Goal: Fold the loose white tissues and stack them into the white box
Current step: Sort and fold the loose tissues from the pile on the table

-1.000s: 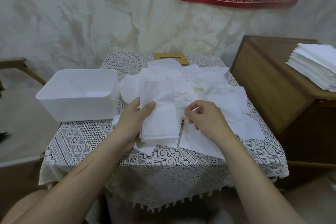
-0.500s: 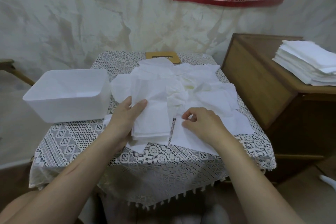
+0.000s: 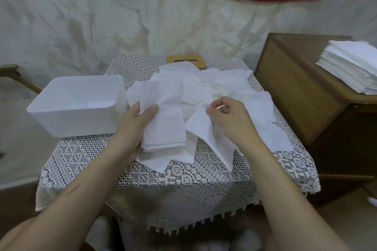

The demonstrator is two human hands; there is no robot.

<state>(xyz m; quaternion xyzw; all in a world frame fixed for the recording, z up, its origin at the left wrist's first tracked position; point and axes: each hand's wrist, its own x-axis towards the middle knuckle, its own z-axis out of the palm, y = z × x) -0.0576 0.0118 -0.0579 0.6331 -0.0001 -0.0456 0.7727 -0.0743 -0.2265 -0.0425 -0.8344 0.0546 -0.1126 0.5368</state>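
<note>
My left hand (image 3: 136,128) grips the folded stack (image 3: 165,128) by its 9 o'clock edge, thumb on top. My right hand (image 3: 230,120) pinches a corner of one loose tissue (image 3: 206,136) at the stack's 3 o'clock side, and the white box (image 3: 81,122) sits at 9 o'clock on the tabletop (image 3: 183,177). I judge the thin sheet could tear at the pinch, or drag neighbours off the loose tissue pile (image 3: 220,87) at 1 o'clock, if I pull quickly. The stack could also fan apart on the way to the box, since only one edge is held.
</note>
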